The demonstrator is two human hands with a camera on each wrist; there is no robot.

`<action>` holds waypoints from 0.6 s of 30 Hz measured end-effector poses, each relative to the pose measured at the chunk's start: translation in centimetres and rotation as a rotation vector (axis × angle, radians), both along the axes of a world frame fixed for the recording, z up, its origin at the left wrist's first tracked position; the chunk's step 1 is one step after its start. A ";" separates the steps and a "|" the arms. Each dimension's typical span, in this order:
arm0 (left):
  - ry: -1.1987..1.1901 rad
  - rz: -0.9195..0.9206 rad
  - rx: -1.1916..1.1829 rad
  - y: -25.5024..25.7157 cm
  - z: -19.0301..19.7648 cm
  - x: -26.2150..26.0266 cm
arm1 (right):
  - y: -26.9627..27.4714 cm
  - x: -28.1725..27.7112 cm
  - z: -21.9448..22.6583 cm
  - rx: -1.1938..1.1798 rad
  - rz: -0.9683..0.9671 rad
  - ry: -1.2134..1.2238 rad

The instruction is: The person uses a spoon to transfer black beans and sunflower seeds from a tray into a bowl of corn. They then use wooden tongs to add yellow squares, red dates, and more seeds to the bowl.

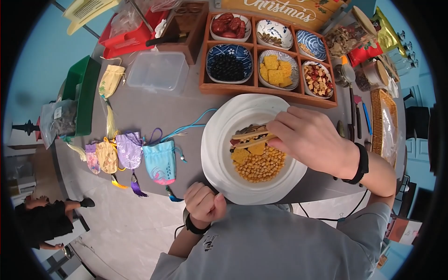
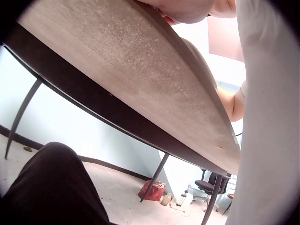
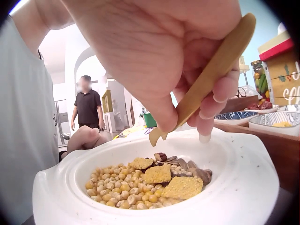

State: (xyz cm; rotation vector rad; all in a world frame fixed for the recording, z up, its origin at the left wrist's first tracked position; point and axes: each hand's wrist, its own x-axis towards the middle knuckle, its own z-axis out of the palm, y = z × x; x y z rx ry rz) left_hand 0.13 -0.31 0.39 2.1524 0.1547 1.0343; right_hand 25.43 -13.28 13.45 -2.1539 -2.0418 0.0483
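Note:
My right hand [image 1: 303,140] pinches a pair of wooden tongs [image 3: 211,75] over a white bowl [image 1: 214,154]. In the head view the tong arms overlap the bowl's contents, and in the right wrist view the tips hang just above them. Inside the bowl lie yellow corn kernels [image 3: 117,185], several square yellow crackers [image 3: 183,187], and striped seeds [image 3: 187,165] and dark bits toward the far side. My left hand [image 1: 204,203] rests idle at the table's front edge, beside the bowl's lower left, its fingers loosely curled with nothing seen in them.
Behind the bowl stands a wooden compartment box [image 1: 270,95] with small dishes of red dates [image 1: 228,25], black beans [image 1: 226,69], crackers [image 1: 276,71] and chopped dried fruit [image 1: 318,79]. Drawstring pouches [image 1: 158,161] and a clear plastic box [image 1: 158,70] lie left; jars [image 1: 350,32] stand right.

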 end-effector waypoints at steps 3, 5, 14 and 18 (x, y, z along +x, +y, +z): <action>-0.004 0.003 0.007 0.1 -0.1 0.2 | -1.1 0.7 1.4 0.022 -0.062 -0.002; -0.009 0.011 0.002 0.0 -0.2 0.1 | -2.5 2.3 2.5 0.097 -0.154 -0.039; 0.031 0.021 -0.001 -0.2 -0.2 -0.1 | -9.3 10.9 3.8 0.089 -0.688 -0.116; 0.039 0.034 -0.006 -0.3 0.1 -0.1 | -9.7 11.6 3.1 0.045 -0.703 -0.096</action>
